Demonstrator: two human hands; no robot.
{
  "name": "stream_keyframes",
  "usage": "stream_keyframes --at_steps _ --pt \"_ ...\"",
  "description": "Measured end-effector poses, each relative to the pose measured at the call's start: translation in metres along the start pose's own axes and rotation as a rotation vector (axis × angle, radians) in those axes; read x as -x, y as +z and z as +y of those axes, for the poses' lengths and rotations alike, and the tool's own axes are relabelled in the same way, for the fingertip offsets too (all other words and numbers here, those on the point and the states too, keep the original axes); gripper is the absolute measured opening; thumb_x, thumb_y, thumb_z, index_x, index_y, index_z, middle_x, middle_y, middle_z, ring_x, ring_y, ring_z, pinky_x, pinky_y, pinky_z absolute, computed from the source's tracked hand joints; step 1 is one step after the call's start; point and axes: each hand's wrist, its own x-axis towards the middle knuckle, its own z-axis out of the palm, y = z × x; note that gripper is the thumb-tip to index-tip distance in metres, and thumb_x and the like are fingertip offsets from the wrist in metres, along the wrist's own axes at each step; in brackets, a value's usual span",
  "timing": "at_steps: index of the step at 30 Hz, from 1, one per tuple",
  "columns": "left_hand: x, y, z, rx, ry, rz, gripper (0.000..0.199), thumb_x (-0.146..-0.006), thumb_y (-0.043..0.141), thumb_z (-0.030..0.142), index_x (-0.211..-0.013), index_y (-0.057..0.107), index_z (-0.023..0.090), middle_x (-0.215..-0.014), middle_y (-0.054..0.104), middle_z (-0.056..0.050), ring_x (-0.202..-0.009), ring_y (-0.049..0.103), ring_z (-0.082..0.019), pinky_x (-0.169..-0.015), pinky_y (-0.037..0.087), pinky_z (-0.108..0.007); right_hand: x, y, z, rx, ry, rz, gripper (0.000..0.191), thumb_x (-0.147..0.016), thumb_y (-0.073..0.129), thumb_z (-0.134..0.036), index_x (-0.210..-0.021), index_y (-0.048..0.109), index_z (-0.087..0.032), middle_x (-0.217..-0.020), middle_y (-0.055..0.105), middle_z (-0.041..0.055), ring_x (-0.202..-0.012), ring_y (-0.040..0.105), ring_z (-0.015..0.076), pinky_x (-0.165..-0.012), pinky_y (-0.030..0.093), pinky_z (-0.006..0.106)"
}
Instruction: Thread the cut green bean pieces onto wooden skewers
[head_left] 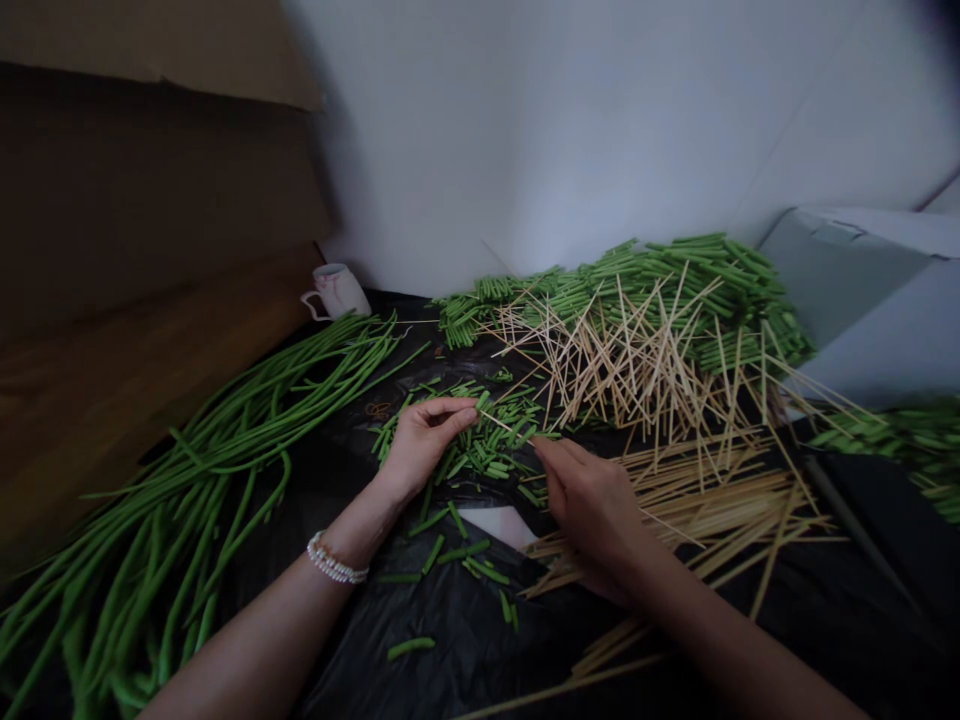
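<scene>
My left hand, with a beaded bracelet at the wrist, pinches a short cut piece of green bean between thumb and fingertips. My right hand is closed on a thin wooden skewer, whose far end meets the bean piece. Whether the tip has gone through the piece is too small to tell. Below both hands lies a loose heap of cut bean pieces. A bundle of bare skewers lies beside my right hand, partly behind it.
Long uncut beans spread along the left. Skewers threaded with bean pieces are piled at the back right, their bare ends pointing forward. A mug stands at the back left. Black plastic sheeting covers the surface.
</scene>
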Motion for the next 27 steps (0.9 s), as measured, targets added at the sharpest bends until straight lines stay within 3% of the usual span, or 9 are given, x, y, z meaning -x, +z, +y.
stream_keyframes --at_steps 7,15,24,27 --pt "0.0012 0.0025 0.0041 0.007 -0.008 -0.036 0.028 -0.064 0.082 0.034 -0.086 0.076 0.018 -0.080 0.075 -0.005 -0.073 0.066 -0.017 -0.073 0.052 -0.029 0.0013 0.0040 0.0003 -0.020 -0.002 0.015 0.035 -0.088 0.042 -0.009 -0.115 0.063 -0.016 -0.093 0.071 0.0069 -0.079 0.066 0.0165 -0.070 0.048 0.025" --pt "-0.0003 0.0011 0.0022 0.224 -0.152 -0.104 0.024 -0.061 0.084 0.031 -0.078 0.075 0.016 -0.069 0.071 -0.002 -0.063 0.062 -0.011 -0.065 0.050 -0.024 0.0016 0.0039 0.0015 -0.091 -0.038 0.058 0.035 -0.088 0.040 -0.008 -0.114 0.063 -0.014 -0.097 0.071 0.0091 -0.086 0.066 0.0174 -0.077 0.049 0.027" --pt "0.0021 0.0020 0.0068 0.363 -0.315 -0.174 0.024 -0.059 0.086 0.027 -0.076 0.075 0.015 -0.073 0.071 -0.003 -0.064 0.062 -0.009 -0.065 0.051 -0.022 0.0009 0.0077 0.0006 -0.280 0.006 0.063 0.028 -0.092 0.039 -0.012 -0.102 0.065 -0.018 -0.092 0.070 0.0053 -0.084 0.065 0.0160 -0.079 0.047 0.026" --pt "0.0035 0.0020 0.0061 0.358 -0.326 -0.197 0.023 -0.058 0.086 0.027 -0.074 0.074 0.016 -0.072 0.071 -0.002 -0.063 0.062 -0.009 -0.066 0.050 -0.022 0.0013 0.0060 0.0008 -0.208 -0.025 0.059 0.031 -0.089 0.040 -0.009 -0.106 0.064 -0.016 -0.091 0.070 0.0063 -0.083 0.065 0.0169 -0.076 0.048 0.026"
